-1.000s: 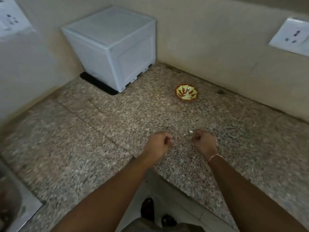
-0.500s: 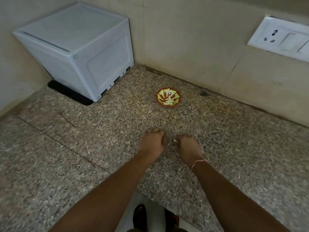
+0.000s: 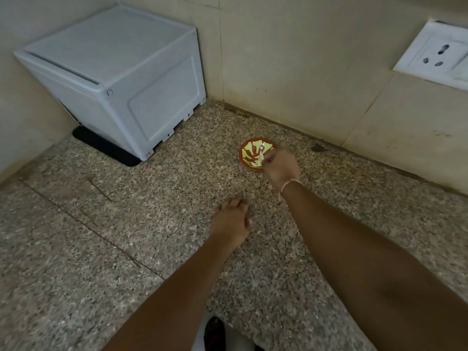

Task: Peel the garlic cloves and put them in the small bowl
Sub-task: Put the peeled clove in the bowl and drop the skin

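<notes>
a pale grey plastic box (image 3: 114,79) sits tilted in the far left corner on a black mat (image 3: 106,148), on the speckled granite counter (image 3: 76,249). nearer the middle, the left hand (image 3: 231,220) rests on the counter, fingers loosely bent, holding nothing that can be seen. beyond it stands the small bowl (image 3: 252,153) — red rim, green and red pattern — with pale garlic pieces (image 3: 258,162) inside. the right hand (image 3: 279,168) reaches over the bowl's near right edge, fingers curled together at the rim; whether they pinch a clove cannot be told. a white wall socket (image 3: 435,57) sits at the far right.
</notes>
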